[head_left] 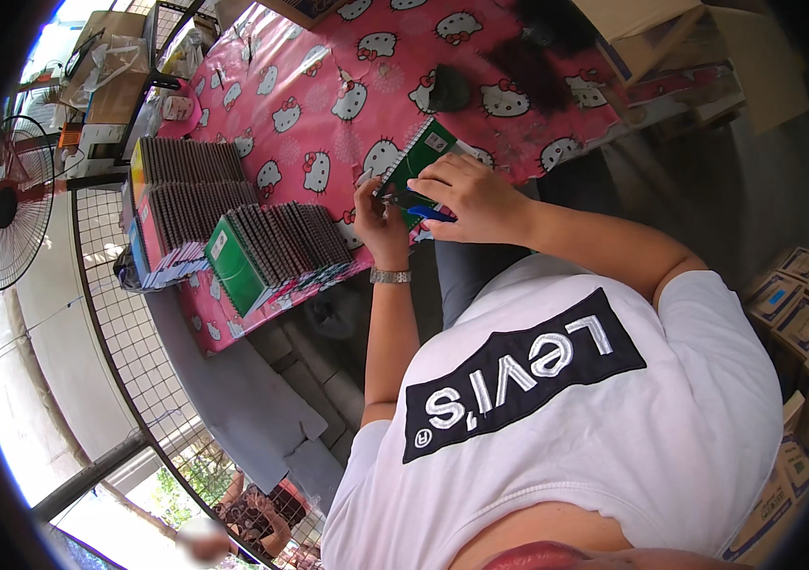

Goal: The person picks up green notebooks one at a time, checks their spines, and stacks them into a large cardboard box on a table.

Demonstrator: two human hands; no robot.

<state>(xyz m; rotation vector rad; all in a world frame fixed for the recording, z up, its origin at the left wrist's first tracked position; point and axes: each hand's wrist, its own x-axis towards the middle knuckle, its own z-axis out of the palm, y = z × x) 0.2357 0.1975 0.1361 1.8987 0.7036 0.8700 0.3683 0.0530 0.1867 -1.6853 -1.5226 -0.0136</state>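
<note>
A green spiral notebook [421, 152] lies at the near edge of a table covered with a pink cloth [305, 123] printed with cartoon cat heads. My right hand [469, 198] is closed around blue-handled pliers [430, 215], whose jaws point left toward the notebook's coiled binding. On the left, my left hand [381, 225] pinches at the end of that binding with bent fingers, close to the jaws. The exact point of contact is too small to make out. A watch [390, 276] circles my left wrist.
Stacked spiral notebooks stand left of my hands: a near green-covered stack [238, 266] and a taller stack [186, 199] behind. A dark round object [449, 88] rests farther back. Cardboard boxes [808, 313] pile up at right. A fan [10, 204] stands far left; a person [262, 518] is beyond the mesh.
</note>
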